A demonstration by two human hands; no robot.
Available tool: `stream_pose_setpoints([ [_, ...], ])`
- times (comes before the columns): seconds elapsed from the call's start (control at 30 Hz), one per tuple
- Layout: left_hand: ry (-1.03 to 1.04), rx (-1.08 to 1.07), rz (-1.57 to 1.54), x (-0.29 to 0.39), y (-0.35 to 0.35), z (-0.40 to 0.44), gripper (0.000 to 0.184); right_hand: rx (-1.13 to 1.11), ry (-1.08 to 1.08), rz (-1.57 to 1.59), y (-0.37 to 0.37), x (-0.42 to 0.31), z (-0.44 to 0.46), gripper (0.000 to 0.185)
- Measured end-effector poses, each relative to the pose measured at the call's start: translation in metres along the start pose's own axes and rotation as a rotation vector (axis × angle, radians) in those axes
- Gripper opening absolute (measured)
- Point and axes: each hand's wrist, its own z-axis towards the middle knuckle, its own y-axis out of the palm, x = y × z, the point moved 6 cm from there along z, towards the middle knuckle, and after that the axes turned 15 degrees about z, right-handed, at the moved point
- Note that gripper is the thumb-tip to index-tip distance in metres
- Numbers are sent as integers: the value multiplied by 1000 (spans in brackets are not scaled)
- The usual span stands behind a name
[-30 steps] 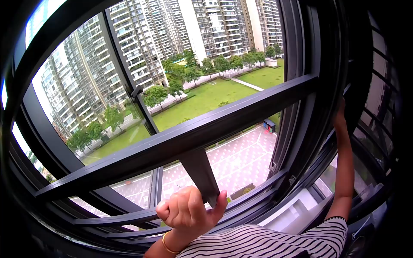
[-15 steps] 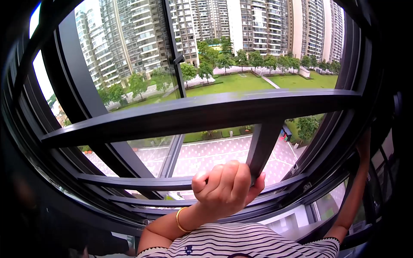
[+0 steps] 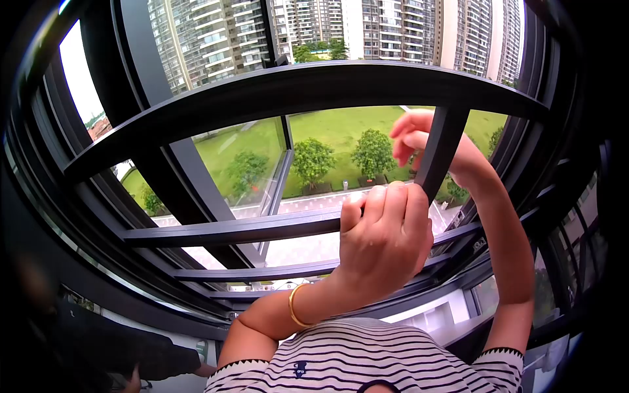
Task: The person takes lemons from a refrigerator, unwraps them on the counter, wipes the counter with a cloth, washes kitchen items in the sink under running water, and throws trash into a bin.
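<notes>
My left hand (image 3: 386, 239), with a gold bangle (image 3: 295, 306) at its wrist, is wrapped over the dark horizontal rail (image 3: 262, 229) where it meets the short upright bar (image 3: 443, 150). My right hand (image 3: 445, 147) is raised behind that upright bar, which hides part of it. Its fingers are apart and curled, pointing left, with nothing seen in them. Above both hands the thick upper rail (image 3: 314, 85) crosses the window. Beyond the rails, at the left, stands a glass pane (image 3: 239, 164) in a dark frame.
Lower rails (image 3: 262, 272) run across below my left hand. At the lower left are a person's dark sleeve (image 3: 131, 347) and part of a hand. A white ledge (image 3: 432, 318) lies at the lower right. Outside are trees, a lawn (image 3: 321, 134) and tall buildings.
My right hand has come from the window's right side to behind the upright bar. The view has tilted down. My left hand stays on the rail. More of the other person's sleeve shows.
</notes>
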Motion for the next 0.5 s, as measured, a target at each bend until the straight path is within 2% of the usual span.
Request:
stream_pose_setpoints([
  [0.07,10,24,-15,0,1,0,38,35,-191,-485,2,16,80,22],
  [0.1,10,36,-13,0,1,-1,38,14,-160,-1102,15,2,110,29],
  [0.13,28,32,-7,0,1,-2,38,13,-174,-1113,16,0,126,29],
  [0.23,60,24,42,-3,-4,-2,37,-72,-647,-1055,33,-1,189,37],
  [0.3,62,83,100,-4,-4,-2,37,-59,-502,-1085,50,-2,246,48],
  [0.37,80,98,158,-5,-5,3,33,-97,-539,-1064,68,-11,272,56],
  [0.43,92,122,261,-2,-4,2,29,-152,-729,-1104,78,-4,308,53],
  [0.5,120,261,336,0,2,-2,26,-214,-651,-1032,88,-5,332,61],
])
